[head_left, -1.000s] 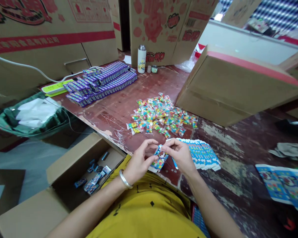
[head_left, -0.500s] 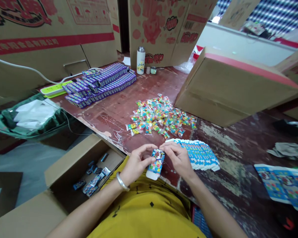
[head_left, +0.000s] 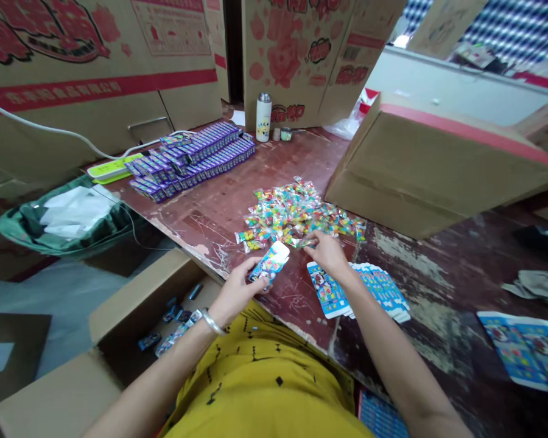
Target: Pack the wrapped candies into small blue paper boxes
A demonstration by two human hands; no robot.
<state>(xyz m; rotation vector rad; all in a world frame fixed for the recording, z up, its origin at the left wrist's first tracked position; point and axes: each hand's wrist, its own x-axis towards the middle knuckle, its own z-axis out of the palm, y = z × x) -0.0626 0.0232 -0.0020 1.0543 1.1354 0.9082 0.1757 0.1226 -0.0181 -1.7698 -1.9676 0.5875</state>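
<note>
Right fingers, shifted forward, pinch a candy packet; left fingers clasp a carton.

White flask beside two small containers

There are two hands, one bracelet, one flask, one held box, uncountable candy packets.

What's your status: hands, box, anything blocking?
Left hand gripping small blue box, white end flap open. Right hand at candy packets, grip unclear. Nothing visible blocking either.
</note>
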